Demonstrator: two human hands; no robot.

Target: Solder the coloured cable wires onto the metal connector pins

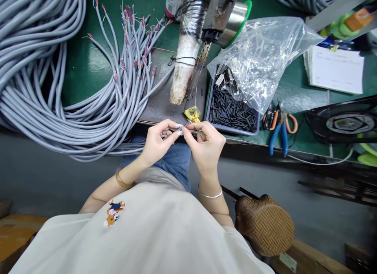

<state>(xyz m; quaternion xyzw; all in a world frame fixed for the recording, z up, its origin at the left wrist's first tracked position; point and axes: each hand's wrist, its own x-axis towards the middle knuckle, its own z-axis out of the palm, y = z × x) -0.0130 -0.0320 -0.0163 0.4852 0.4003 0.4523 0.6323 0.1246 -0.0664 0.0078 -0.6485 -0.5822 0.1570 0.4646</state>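
My left hand (159, 142) and my right hand (204, 144) meet just in front of the bench edge, over my lap. Both are closed in a pinch on the stripped end of a grey cable (180, 129), whose thin coloured wires (188, 124) stick out between the fingertips. The cable's body runs left under my left hand and is mostly hidden. A small yellow piece (192, 114) lies on the dark metal plate (159, 105) right behind my fingers.
A big bundle of grey cables (53, 101) with stripped ends fills the left of the green bench. A wrapped soldering tool (188, 58) stands behind my hands. A blue tray of black sleeves (232, 111), a plastic bag of connectors (259, 58) and cutters (279, 128) lie right.
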